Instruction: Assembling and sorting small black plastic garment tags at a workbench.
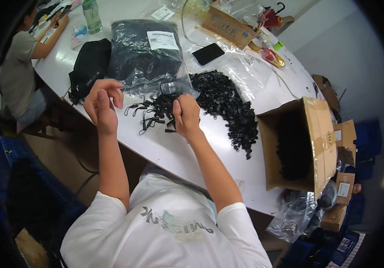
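Note:
My left hand [104, 105] is raised over the table's near edge by a black pouch [92, 62]. Its fingers are loosely curved and apart, and nothing shows in them. Closed over the right side of a small heap of black looped cord pulls [158, 107] is my right hand [187, 115]. Whatever its fingers hold, if anything, is hidden. Several cord pulls lie loose between the two hands. Beyond and to the right spreads a large pile of small black zipper sliders [227, 105].
A clear plastic bag of dark goods [145, 56] lies behind my hands. A black phone [208, 54] rests beside it. An open cardboard box [290, 147] with black contents stands at the right. Another person [17, 67] sits at the far left holding a phone.

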Motion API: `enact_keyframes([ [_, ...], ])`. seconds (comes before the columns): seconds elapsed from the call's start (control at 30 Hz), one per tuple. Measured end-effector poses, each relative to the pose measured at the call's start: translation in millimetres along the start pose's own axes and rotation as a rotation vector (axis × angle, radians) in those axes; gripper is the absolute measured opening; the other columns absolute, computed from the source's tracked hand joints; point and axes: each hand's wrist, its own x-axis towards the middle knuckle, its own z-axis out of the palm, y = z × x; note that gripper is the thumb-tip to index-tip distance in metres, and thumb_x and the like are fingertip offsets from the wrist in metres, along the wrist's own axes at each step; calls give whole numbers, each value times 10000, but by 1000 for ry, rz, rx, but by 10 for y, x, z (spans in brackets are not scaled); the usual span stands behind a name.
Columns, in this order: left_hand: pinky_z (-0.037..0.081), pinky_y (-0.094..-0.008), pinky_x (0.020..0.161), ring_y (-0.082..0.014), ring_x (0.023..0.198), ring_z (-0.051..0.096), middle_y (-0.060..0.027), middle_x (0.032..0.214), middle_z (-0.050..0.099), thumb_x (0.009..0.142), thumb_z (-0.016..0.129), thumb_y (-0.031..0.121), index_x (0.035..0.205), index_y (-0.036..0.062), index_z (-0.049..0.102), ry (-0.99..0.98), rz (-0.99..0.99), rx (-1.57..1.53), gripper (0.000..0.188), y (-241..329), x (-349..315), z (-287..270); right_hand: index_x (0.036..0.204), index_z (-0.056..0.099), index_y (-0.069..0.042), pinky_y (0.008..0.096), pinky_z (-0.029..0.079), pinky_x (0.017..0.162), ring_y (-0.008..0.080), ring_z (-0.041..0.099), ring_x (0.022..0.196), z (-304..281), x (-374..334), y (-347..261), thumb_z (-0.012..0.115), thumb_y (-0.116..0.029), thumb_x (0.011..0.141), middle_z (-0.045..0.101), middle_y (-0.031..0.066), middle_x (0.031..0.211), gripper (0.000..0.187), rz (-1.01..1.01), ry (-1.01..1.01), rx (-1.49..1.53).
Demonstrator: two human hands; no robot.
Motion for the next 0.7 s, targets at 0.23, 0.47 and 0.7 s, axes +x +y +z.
enact_keyframes([
  [0.23, 317, -218, 461, -87, 468, 418, -11, 533, 423, 973, 426, 461, 851, -37, 601, 38, 69, -35, 542, 166, 307, 206, 702, 465, -57, 290, 409, 528, 164, 463, 535, -220, 25, 0, 469, -222, 930, 482, 74, 615, 282, 795, 227, 1005],
  [0.47, 340, -223, 471, -93, 482, 433, -16, 542, 435, 978, 420, 445, 853, -42, 597, 51, 61, 21, 533, 211, 484, 293, 742, 395, -91, 246, 444, 496, 150, 559, 559, -452, -211, -12, 406, -244, 965, 678, 218, 896, 271, 986, 137, 1325],
  [0.7, 345, -220, 482, -82, 494, 441, -16, 548, 443, 987, 421, 409, 849, -35, 595, -84, -76, 112, 496, -17, 327, 314, 892, 551, -25, 212, 397, 465, 95, 507, 510, -396, -333, 178, 469, -268, 982, 635, 94, 680, 271, 944, 24, 1287],
])
